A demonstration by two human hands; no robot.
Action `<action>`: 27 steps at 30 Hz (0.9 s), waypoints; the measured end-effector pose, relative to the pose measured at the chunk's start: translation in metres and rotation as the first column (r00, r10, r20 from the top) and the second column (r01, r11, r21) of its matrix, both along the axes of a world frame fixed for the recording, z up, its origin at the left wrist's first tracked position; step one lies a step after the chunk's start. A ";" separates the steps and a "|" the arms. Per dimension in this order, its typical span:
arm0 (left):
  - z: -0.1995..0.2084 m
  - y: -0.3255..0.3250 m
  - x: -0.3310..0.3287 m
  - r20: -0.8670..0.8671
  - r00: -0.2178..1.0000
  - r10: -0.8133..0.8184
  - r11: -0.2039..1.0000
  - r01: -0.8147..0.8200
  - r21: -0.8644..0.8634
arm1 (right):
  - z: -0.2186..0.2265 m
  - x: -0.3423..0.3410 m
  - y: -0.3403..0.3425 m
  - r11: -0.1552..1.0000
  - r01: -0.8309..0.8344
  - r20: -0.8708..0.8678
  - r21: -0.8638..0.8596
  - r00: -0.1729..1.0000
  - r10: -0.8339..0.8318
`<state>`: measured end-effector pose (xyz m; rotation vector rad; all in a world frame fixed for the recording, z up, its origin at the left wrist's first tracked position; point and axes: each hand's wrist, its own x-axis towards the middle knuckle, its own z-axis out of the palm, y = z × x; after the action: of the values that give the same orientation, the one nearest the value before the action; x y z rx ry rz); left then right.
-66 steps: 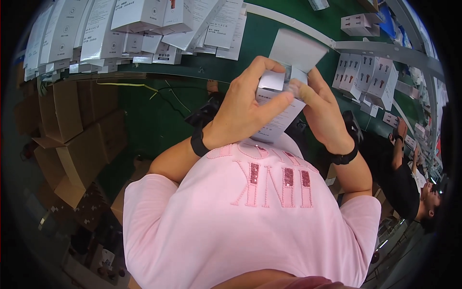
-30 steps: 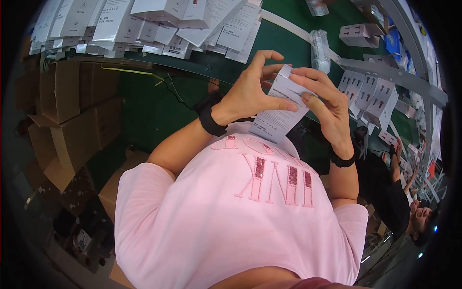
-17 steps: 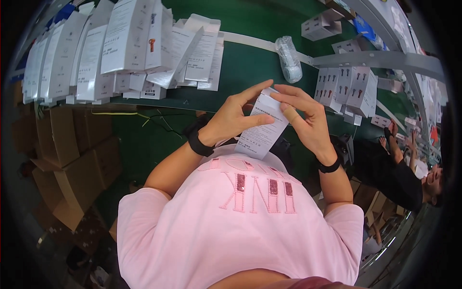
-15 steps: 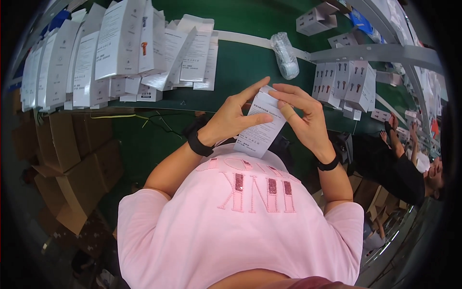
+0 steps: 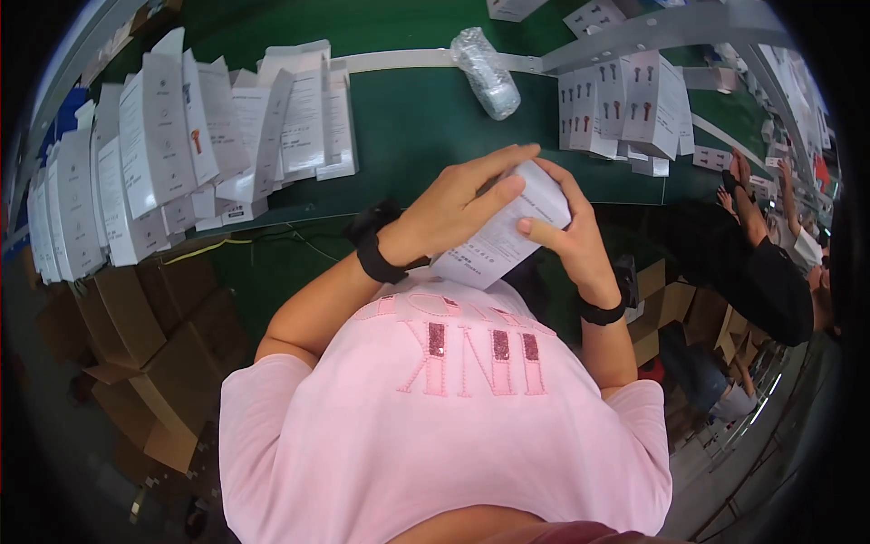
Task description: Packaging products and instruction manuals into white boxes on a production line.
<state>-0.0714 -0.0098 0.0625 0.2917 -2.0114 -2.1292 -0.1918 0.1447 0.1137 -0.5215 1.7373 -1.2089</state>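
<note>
A white printed carton (image 5: 503, 238) is held against my chest, tilted, with its far end between both hands. My left hand (image 5: 458, 204) lies along its left side, thumb on the printed face and fingers over the far end. From the right, my right hand (image 5: 573, 231) grips the carton, its thumb pressed on the printed face and its fingers around the far right edge. The far end is partly hidden by my fingers. Beyond my hands, a bubble-wrapped item (image 5: 487, 74) lies on the green table (image 5: 399, 113).
Several white cartons with raised flaps (image 5: 163, 145) stand in a row at the left. More printed cartons (image 5: 625, 104) stand at the right beside a grey metal frame (image 5: 671, 32). Brown cardboard boxes (image 5: 154, 363) sit below left. A co-worker in black (image 5: 752, 263) is at far right.
The carton has turned to show a broader printed face. My left hand has come over its far end, and my right thumb now presses the face. The view has shifted right.
</note>
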 end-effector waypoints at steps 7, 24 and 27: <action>-0.116 -0.043 -0.104 0.495 0.763 0.416 0.874 -0.485 0.013 | -0.060 -0.135 0.201 0.684 0.726 0.298 0.072 0.639 -0.710; -0.182 -0.002 -0.165 0.590 0.371 0.717 0.693 -0.470 -0.547 | -0.269 -0.362 0.283 0.266 0.905 0.073 0.331 0.256 -0.964; -0.173 0.000 -0.136 0.622 0.387 0.681 0.732 -0.391 -0.558 | -0.232 -0.334 0.305 0.557 0.673 -0.187 0.487 0.703 -0.686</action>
<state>-0.2078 -0.0096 -0.1102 1.8767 -2.1099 -1.2366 -0.5260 0.4498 -0.1183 0.5775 2.2273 -1.1320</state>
